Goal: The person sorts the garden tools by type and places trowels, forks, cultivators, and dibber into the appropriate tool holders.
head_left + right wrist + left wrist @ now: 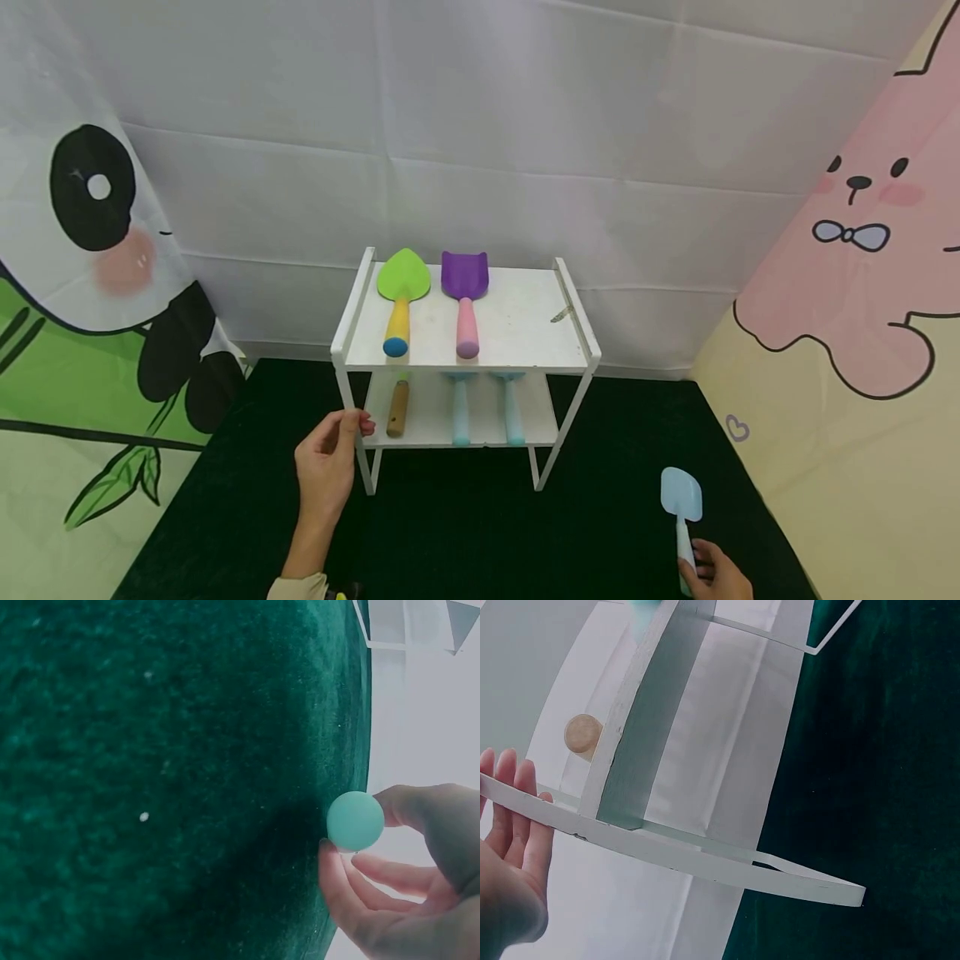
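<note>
My right hand holds a light blue toy shovel by its handle, blade up, over the dark floor at the right. In the right wrist view, thumb and fingers pinch the handle around its round end. My left hand is at the front left leg of a white two-tier shelf, gripping it, with fingers passing behind the white bar. On the top tier lie a green shovel with a yellow handle and a purple shovel with a pink handle.
The lower tier holds a wooden-handled tool and two light blue handles, their heads hidden under the top board. Dark green carpet covers the floor. A white cloth wall stands behind, with cartoon-printed walls on both sides.
</note>
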{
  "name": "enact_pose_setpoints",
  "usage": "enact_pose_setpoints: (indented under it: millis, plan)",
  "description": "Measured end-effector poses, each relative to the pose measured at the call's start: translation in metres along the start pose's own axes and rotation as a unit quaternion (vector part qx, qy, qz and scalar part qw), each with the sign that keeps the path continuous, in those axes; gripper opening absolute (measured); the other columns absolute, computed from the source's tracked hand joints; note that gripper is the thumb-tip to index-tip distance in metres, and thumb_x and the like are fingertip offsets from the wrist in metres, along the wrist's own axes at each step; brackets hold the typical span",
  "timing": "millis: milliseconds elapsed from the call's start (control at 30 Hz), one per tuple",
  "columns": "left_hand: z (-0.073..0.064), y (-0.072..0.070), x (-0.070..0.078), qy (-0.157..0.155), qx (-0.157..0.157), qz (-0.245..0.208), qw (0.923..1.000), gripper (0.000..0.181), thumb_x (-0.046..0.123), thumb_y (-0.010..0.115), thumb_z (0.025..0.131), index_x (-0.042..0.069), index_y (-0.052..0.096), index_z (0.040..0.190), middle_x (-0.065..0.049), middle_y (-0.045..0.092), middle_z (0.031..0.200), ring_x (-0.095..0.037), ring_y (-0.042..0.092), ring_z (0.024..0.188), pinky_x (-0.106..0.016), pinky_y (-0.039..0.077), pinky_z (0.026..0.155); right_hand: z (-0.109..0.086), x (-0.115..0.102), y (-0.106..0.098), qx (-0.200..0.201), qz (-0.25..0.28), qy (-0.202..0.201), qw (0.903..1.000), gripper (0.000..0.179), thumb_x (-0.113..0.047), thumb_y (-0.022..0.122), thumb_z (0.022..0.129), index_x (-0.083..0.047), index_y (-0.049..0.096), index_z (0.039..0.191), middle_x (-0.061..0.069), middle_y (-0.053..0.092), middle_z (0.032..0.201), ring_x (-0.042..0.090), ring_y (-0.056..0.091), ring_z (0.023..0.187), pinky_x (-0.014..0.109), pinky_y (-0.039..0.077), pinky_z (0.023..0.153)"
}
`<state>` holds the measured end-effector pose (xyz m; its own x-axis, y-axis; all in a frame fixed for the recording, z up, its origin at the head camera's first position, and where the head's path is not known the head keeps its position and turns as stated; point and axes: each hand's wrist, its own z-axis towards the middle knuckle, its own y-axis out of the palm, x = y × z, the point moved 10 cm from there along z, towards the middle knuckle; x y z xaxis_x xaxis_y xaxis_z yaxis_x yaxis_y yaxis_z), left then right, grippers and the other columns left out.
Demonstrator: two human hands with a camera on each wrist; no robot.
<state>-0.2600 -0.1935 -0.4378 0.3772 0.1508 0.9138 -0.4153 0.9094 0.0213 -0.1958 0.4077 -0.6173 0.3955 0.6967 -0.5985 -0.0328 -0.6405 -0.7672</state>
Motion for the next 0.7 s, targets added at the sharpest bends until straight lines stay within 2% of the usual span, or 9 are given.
enact_pose_setpoints:
  millis: [200,467,567,700]
  plan:
    - [0.004,-0.002,-0.026,-0.001,0.001,-0.001,1.0,0.022,0.006,0.053,0.107,-0.005,0.072,0.102,-0.008,0.073,0.092,-0.008,0.069,0.084,-0.014,0.053,0.086,0.0,0.003,0.002,-0.019,0.027,0.02,0.9993,0.058,-0.027,0.073,0.096,0.017,0.052,0.128,0.019,0.07,0.099,0.026,0.07,0.083,0.042,0.059,0.071]
    - [0.004,-0.003,-0.026,0.006,-0.005,-0.01,0.9999,0.022,0.01,0.055,0.107,-0.001,0.073,0.102,-0.008,0.074,0.093,-0.01,0.07,0.085,-0.016,0.054,0.085,-0.002,0.006,0.003,-0.033,0.094,0.05,0.9937,0.072,-0.039,0.079,0.091,0.015,0.054,0.13,0.016,0.074,0.097,0.022,0.069,0.08,0.04,0.058,0.07]
    - [0.004,-0.003,-0.024,0.01,-0.006,-0.012,0.9999,0.022,0.009,0.055,0.107,-0.001,0.073,0.102,-0.009,0.074,0.093,-0.01,0.07,0.085,-0.016,0.054,0.085,-0.004,0.007,0.006,-0.053,0.153,0.064,0.9848,0.087,-0.047,0.084,0.083,0.016,0.05,0.134,0.014,0.074,0.098,0.025,0.071,0.083,0.043,0.059,0.073]
    - [0.004,-0.003,-0.024,0.014,-0.005,-0.012,0.9998,0.021,0.007,0.055,0.107,-0.002,0.073,0.102,-0.013,0.073,0.094,-0.009,0.07,0.085,-0.015,0.053,0.085,-0.008,0.009,0.01,-0.08,0.235,0.087,0.9649,0.109,-0.051,0.09,0.07,0.018,0.042,0.139,0.01,0.073,0.097,0.03,0.074,0.087,0.045,0.061,0.077]
